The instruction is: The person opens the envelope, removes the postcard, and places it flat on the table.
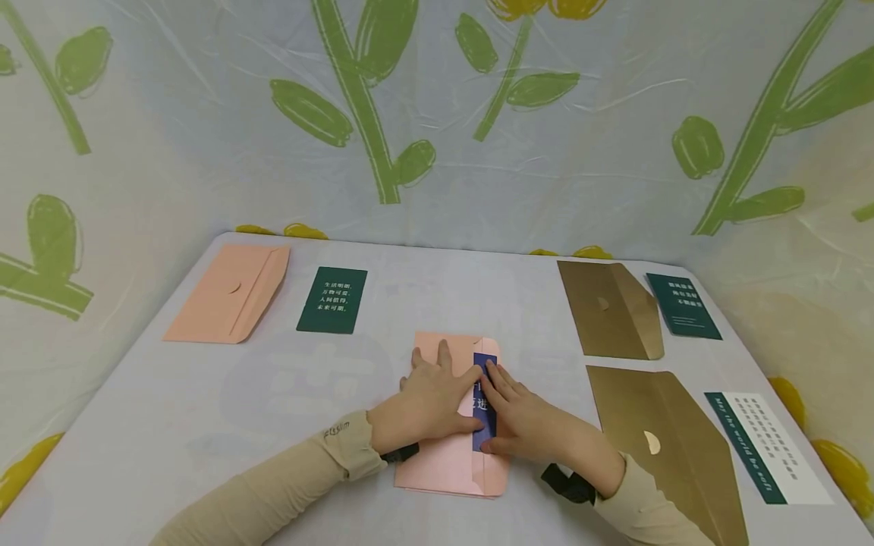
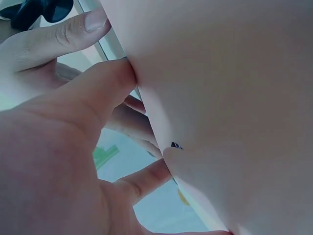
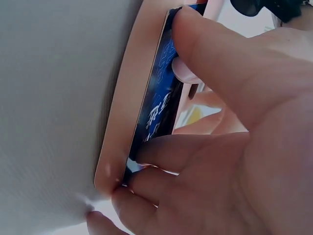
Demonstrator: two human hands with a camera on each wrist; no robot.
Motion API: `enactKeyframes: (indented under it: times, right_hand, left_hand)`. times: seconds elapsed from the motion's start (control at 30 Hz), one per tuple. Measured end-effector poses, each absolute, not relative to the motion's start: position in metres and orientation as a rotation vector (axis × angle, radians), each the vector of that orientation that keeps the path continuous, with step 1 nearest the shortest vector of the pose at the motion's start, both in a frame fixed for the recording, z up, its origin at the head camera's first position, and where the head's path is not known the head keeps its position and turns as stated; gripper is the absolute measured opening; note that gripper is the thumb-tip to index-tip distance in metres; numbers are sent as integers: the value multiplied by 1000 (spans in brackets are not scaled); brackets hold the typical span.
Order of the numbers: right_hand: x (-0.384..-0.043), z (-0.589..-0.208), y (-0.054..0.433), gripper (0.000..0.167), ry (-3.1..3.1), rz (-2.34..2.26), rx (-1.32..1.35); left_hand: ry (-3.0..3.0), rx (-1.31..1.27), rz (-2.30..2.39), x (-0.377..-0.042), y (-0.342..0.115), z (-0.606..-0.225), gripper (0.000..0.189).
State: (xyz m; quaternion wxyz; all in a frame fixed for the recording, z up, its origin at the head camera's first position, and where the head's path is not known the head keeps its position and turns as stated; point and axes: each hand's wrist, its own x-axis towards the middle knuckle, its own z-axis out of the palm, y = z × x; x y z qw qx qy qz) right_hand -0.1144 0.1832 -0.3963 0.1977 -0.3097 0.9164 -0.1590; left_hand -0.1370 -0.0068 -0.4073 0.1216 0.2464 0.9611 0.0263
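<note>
Pink envelope (image 1: pixel 440 466) lies near the front-centre of the bench (image 1: pixel 273 402), flap (image 1: pixel 495 479) to the R, its middle largely hidden under both hands. Navy card (image 1: pixel 485 413) sits at the opening: only a narrow strip shows, the rest under the envelope's front, so its white lettering is cut off. L hand (image 1: pixel 437 394) is spread on the envelope; its grip is loose, fingers extended, thumb over the card. R hand (image 1: pixel 526 417) is along the card's outer edge, its grip likewise uncurled: fingers fairly straight near the top, thumb near the bottom. R wrist view shows thumb & fingers touching the card; some fingertips are hidden. L wrist view: a blurry pinkish surface fills the R half, w/ one small dark mark; can't tell what the mark is.

Back L: peach envelope (image 1: pixel 228 296) & green card (image 1: pixel 333 300), side by side. Back R: brown envelope (image 1: pixel 608 311) just beside a teal card (image 1: pixel 683 305), text too small to read. Front R: another brown envelope (image 1: pixel 696 447), pt. hidden by the R sleeve (image 1: pixel 645 504) & cut off at the bottom of the head view, next to a green-&-white card (image 1: pixel 765 447), fine print illegible.
</note>
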Motion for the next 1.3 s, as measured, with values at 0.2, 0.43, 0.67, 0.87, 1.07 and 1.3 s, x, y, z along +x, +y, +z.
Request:
enactKeyframes:
  times: [0.2, 0.43, 0.67, 0.87, 1.07, 1.3]
  right_hand:
    - [-116, -395, 186, 93, 2574, -373, -821]
    - [-120, -391, 190, 95, 2543, -356, -734]
    - [-118, -392, 190, 94, 2541, -456, -787]
    - [-119, -395, 191, 94, 2550, -410, -794]
    - [-121, -391, 196, 94, 2538, -359, -739]
    - [-120, -389, 196, 96, 2545, -365, -705]
  left_hand:
    - [2818, 725, 71, -138, -7, -409, 82]
    - [2814, 723, 89, -138, -7, -409, 81]
    - [2816, 714, 100, -136, -7, -408, 80]
    - [2812, 709, 93, -138, -7, -409, 83]
    - [2814, 734, 60, -138, -6, -409, 83]
    - [2825, 743, 51, -137, -6, -408, 82]
